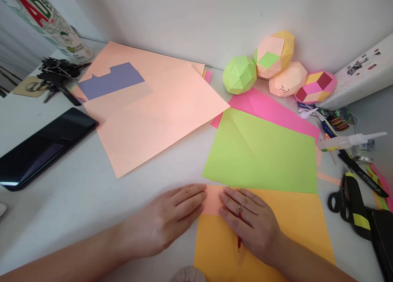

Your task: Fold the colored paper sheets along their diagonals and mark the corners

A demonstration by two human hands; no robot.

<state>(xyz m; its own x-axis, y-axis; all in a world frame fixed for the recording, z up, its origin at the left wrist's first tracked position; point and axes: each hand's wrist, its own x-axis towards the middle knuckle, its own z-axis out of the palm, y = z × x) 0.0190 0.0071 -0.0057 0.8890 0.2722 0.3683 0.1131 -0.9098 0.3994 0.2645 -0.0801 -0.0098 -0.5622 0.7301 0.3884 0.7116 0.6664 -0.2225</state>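
The left hand's (172,218) outstretched fingers and the right hand (256,228), fingers clamping a slim red pencil (239,238), press a small peach paper slip (211,201) flat.

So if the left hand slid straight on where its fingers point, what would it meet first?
The small peach paper, right at the left hand's fingertips; just beyond, probably the right hand's fingers.

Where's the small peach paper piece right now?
Head view, bottom centre: the small peach paper piece lies at the orange sheet's top-left corner, under the fingertips of the left hand and right hand, just below the green sheet.
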